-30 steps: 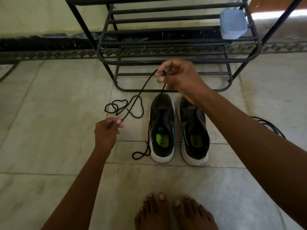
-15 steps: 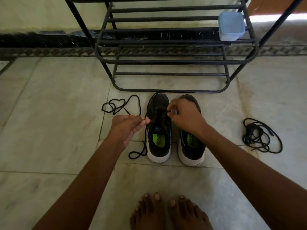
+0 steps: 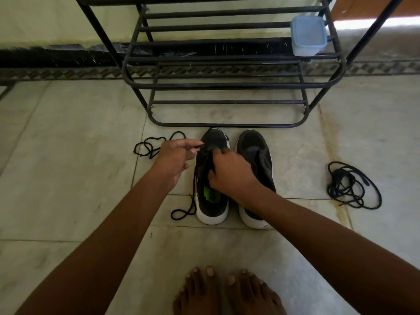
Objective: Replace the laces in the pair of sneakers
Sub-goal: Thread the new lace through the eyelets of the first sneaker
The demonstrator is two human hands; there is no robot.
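Left hand (image 3: pixel 175 160) pinching black lace (image 3: pixel 193 201), right hand (image 3: pixel 229 171) gripping left sneaker (image 3: pixel 211 208), insole print unreadable

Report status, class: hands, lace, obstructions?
Left hand pinches lace tip at left sneaker. Right hand grips that sneaker's upper. Right sneaker unlaced. Nothing blocking; spare lace bundle lies apart.

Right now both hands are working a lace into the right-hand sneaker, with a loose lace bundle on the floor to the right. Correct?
Not quite: the head view shows both hands, left and right, at the left-hand sneaker. The right-hand sneaker has no hand on it. The loose lace bundle does lie to the right.
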